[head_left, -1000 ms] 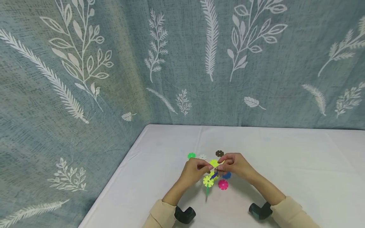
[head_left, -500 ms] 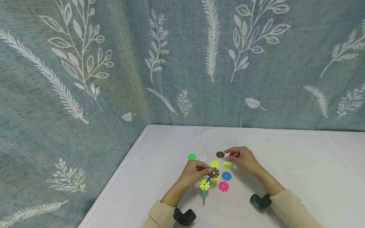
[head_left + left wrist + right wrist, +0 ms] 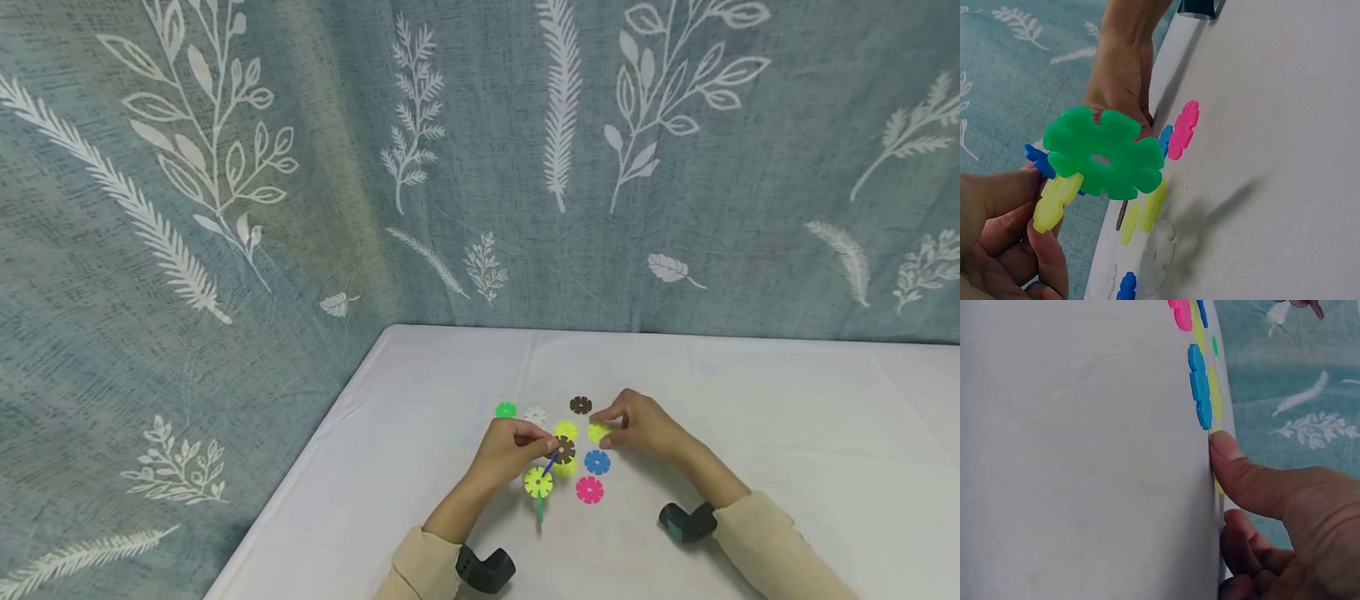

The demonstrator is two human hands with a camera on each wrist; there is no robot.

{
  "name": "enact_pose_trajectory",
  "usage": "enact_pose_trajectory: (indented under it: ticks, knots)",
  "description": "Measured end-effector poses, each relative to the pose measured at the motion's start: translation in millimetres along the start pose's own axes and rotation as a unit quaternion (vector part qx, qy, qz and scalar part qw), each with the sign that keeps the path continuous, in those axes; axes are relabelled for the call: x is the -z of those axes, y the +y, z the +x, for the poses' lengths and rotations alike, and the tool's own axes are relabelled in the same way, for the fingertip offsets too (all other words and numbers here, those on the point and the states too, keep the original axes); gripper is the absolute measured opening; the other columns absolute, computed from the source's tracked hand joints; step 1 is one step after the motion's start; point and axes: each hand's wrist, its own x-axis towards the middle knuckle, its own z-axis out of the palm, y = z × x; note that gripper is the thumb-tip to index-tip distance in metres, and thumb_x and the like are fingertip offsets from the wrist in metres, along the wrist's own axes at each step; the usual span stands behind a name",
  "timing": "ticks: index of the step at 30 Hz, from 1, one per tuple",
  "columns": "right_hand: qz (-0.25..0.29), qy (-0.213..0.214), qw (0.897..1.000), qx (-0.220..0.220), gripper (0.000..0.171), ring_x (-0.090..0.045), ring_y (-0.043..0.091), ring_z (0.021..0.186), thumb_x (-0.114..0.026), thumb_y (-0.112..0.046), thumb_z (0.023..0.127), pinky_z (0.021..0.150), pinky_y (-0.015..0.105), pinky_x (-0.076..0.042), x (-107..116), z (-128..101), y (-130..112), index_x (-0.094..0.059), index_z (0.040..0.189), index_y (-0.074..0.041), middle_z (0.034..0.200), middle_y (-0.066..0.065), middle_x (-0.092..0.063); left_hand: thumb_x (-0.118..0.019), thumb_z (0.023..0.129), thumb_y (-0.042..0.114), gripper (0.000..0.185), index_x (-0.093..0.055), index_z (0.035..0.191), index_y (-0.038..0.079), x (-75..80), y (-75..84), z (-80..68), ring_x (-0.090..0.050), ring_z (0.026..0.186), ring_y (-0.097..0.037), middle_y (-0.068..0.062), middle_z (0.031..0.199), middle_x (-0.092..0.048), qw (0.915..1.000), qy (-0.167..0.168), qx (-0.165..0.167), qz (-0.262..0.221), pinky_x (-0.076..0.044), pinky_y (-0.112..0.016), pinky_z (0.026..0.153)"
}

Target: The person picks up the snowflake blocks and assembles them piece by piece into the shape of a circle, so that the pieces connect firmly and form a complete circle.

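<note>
My left hand (image 3: 546,442) grips a small assembly of notched plastic discs just above the white table (image 3: 750,417). The assembly has a brown disc (image 3: 564,450), a yellow disc (image 3: 537,482) and a green disc (image 3: 1104,156) that faces the left wrist camera, joined by a blue piece (image 3: 1035,159). My right hand (image 3: 603,429) reaches a loose yellow-green disc (image 3: 597,432) lying on the table. Its thumb (image 3: 1241,475) presses the disc's edge and the fingers curl at the other side.
Loose discs lie round the hands: green (image 3: 506,410), white (image 3: 535,414), brown (image 3: 580,405), yellow (image 3: 566,430), blue (image 3: 597,462) and pink (image 3: 589,489). A leaf-patterned curtain (image 3: 480,167) hangs behind and to the left. The table's left edge (image 3: 300,475) runs close by.
My right hand let go of the assembly, swung right toward the far brown disc, then came down onto the yellow-green disc. My left hand kept the assembly almost still.
</note>
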Motion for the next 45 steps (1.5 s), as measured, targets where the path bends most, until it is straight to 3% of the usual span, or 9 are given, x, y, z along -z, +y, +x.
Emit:
enact_pose_trajectory:
  ticks: [5,14,20,28,32,37,40,43,45]
  knots:
    - [-0.017,0.019,1.000,-0.015,0.023,-0.047,0.013,0.072,-0.076,-0.008,0.070,0.063,0.024,-0.040,0,0,0,-0.071,0.092,-0.003,0.086,0.006,-0.058,-0.065,0.083,0.008,0.017,-0.069,0.085,-0.008,0.0,-0.4,0.5,-0.065,0.073,-0.023,-0.021,0.083,-0.069,1.0000,-0.001,0.002,0.003,-0.048,-0.020,0.061]
    - [-0.016,0.029,0.999,0.003,0.011,-0.048,0.011,0.067,-0.071,-0.003,0.076,0.061,0.020,-0.043,1,-3,-6,-0.064,0.083,-0.008,0.071,-0.001,-0.058,-0.065,0.083,0.010,0.018,-0.069,0.086,-0.008,0.5,-1.7,1.3,-0.062,0.071,-0.008,-0.020,0.084,-0.069,0.9999,0.001,0.016,-0.001,-0.051,-0.028,0.068]
    - [0.028,0.050,0.996,0.062,0.006,-0.052,0.004,0.067,-0.069,-0.006,0.079,0.060,0.020,-0.046,-4,-18,-26,-0.064,0.080,-0.009,0.073,-0.002,-0.064,-0.064,0.084,0.009,0.017,-0.068,0.087,-0.008,0.4,-1.3,1.5,-0.065,0.074,-0.013,-0.018,0.086,-0.070,0.9992,0.014,0.035,-0.011,-0.049,-0.021,0.068]
    - [0.000,0.107,0.988,0.114,0.010,-0.052,0.000,0.066,-0.070,-0.003,0.077,0.057,0.019,-0.045,-10,-27,-43,-0.064,0.076,-0.010,0.071,-0.005,-0.064,-0.063,0.085,0.009,0.019,-0.068,0.089,-0.009,-2.3,-4.1,5.6,-0.067,0.079,-0.018,-0.020,0.088,-0.070,0.9979,0.012,0.051,-0.037,-0.050,-0.024,0.074]
    - [-0.048,0.149,0.973,0.167,0.013,-0.054,0.001,0.064,-0.073,0.000,0.072,0.056,0.018,-0.046,-15,-26,-46,-0.063,0.075,-0.009,0.070,-0.004,-0.064,-0.063,0.084,0.009,0.019,-0.067,0.089,-0.009,-4.7,-2.0,4.1,-0.068,0.078,-0.018,-0.020,0.088,-0.070,0.9975,0.018,0.053,-0.042,-0.051,-0.027,0.077]
    - [-0.123,0.220,0.941,0.227,0.020,-0.055,0.006,0.062,-0.076,0.008,0.065,0.058,0.018,-0.048,-22,-26,-52,-0.064,0.072,-0.007,0.068,-0.001,-0.063,-0.064,0.082,0.007,0.018,-0.068,0.089,-0.010,-9.9,3.5,-0.1,-0.065,0.072,-0.011,-0.017,0.086,-0.070,0.9942,0.047,0.075,-0.061,-0.051,-0.028,0.074]
    - [-0.131,0.231,0.933,0.245,0.022,-0.056,0.007,0.065,-0.075,0.009,0.065,0.060,0.019,-0.050,-23,-26,-54,-0.063,0.073,-0.007,0.070,-0.001,-0.063,-0.065,0.082,0.008,0.018,-0.068,0.088,-0.009,-13.3,2.2,-1.9,-0.062,0.070,-0.007,-0.016,0.084,-0.070,0.9932,0.054,0.081,-0.064,-0.051,-0.028,0.072]
    - [-0.112,0.213,0.940,0.242,0.022,-0.058,0.008,0.068,-0.076,0.006,0.065,0.062,0.023,-0.051,-22,-26,-52,-0.064,0.074,-0.009,0.072,-0.002,-0.063,-0.067,0.082,0.012,0.017,-0.071,0.084,-0.004,-12.7,-1.3,-2.6,-0.064,0.068,-0.010,-0.013,0.079,-0.071,0.9979,0.050,0.039,0.011,-0.051,-0.026,0.067]
    - [-0.103,0.192,0.948,0.233,0.020,-0.058,0.008,0.070,-0.076,0.003,0.067,0.063,0.024,-0.051,-21,-25,-50,-0.064,0.076,-0.010,0.074,-0.003,-0.064,-0.070,0.080,0.016,0.016,-0.073,0.082,0.000,-10.5,-1.2,-3.3,-0.063,0.066,-0.010,-0.010,0.075,-0.071,0.9921,0.066,-0.025,0.104,-0.048,-0.022,0.063]
